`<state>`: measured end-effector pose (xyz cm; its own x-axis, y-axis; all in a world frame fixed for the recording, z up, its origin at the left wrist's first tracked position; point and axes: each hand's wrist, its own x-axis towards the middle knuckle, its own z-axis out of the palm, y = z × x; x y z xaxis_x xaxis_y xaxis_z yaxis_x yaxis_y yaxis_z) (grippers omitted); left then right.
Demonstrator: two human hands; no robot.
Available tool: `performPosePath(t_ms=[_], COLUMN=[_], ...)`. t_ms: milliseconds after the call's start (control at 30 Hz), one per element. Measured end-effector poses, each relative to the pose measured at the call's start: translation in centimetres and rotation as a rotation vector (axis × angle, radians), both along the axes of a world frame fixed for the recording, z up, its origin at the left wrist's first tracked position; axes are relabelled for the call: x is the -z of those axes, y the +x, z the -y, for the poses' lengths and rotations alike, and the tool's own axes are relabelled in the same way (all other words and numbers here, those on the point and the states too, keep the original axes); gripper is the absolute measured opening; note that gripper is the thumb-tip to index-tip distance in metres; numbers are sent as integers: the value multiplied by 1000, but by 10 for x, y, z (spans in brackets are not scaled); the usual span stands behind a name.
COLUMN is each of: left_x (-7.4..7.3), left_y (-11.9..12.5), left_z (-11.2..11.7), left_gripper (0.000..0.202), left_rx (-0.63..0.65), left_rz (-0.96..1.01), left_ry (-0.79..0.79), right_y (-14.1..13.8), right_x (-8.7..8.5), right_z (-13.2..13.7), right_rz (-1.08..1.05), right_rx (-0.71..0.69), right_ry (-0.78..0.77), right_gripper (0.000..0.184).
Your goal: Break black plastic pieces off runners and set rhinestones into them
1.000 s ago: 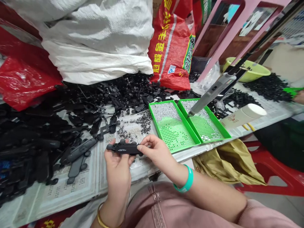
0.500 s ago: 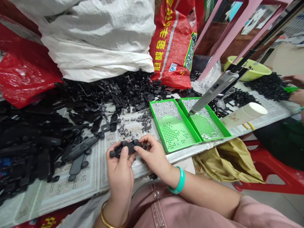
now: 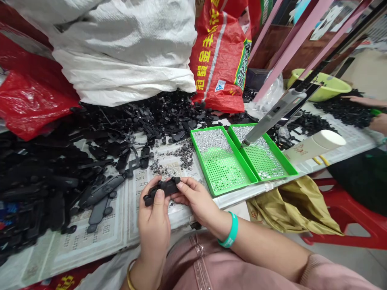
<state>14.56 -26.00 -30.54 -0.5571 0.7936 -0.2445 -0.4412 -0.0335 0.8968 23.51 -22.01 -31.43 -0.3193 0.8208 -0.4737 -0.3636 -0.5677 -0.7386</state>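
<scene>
Between my two hands, above the table's front edge, is a small black plastic part with round knobs (image 3: 165, 188). My left hand (image 3: 155, 219) is closed around its left side, with the thumb across the front. The fingers of my right hand (image 3: 198, 199) pinch its right end, the thumb near a knob. Just behind the hands lie tiny black bits (image 3: 181, 157) scattered on the patterned table cover. Two green trays (image 3: 215, 194) stand to the right, with small silvery screws in their perforated beds. An electric screwdriver (image 3: 272, 117) hangs tilted, its tip over the right tray.
Black plastic parts (image 3: 36, 173) are heaped on the left and along the back, below a white sack (image 3: 127, 52) and a red sack (image 3: 217, 60). A white cup (image 3: 316, 146), yellow bowl (image 3: 328, 86) and another person's hand (image 3: 379, 121) are on the right.
The black part has turned slightly in my hands, and my right fingers have shifted along its right end. At the far right, the other person's hands have moved over the black pile.
</scene>
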Motion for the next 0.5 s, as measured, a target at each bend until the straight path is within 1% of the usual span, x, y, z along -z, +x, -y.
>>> performPosePath(t_ms=[67, 233, 300, 400, 500], left_x=[-1, -2, -1, 2, 5], left_y=[-1, 1, 1, 1, 0], left_z=[-1, -6, -7, -6, -4], left_gripper=[29, 23, 24, 24, 23], left_rx=[-1, -88, -114, -140, -156], left_rz=[-16, 6, -34, -151, -208], left_ry=[-9, 46, 60, 61, 41], right_y=[-1, -5, -6, -6, -7], right_x=[0, 0, -2, -5, -6], right_z=[3, 9, 9, 8, 8], right_rz=[-32, -89, -112, -146, -189], right_rx=[31, 131, 134, 106, 138], right_ry=[19, 54, 24, -47, -62], right_gripper=[37, 33, 34, 37, 36])
